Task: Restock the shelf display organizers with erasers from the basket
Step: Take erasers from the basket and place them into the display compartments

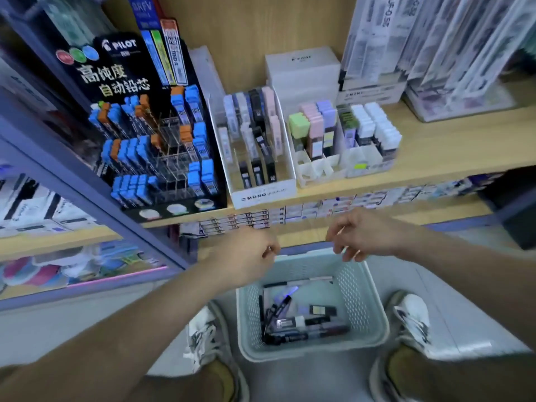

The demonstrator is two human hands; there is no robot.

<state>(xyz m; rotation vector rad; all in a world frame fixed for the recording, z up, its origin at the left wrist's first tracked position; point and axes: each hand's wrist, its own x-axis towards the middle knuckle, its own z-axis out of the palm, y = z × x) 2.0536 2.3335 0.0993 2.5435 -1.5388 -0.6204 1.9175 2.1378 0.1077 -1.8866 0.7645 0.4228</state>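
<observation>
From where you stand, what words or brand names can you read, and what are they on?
"PILOT": black lead display.
"高纯度 自动铅芯": same display.
"MONO": white organizer, front wall.
"MONO": white box further back.
Price tags and hanging packs: too blurred to read.
</observation>
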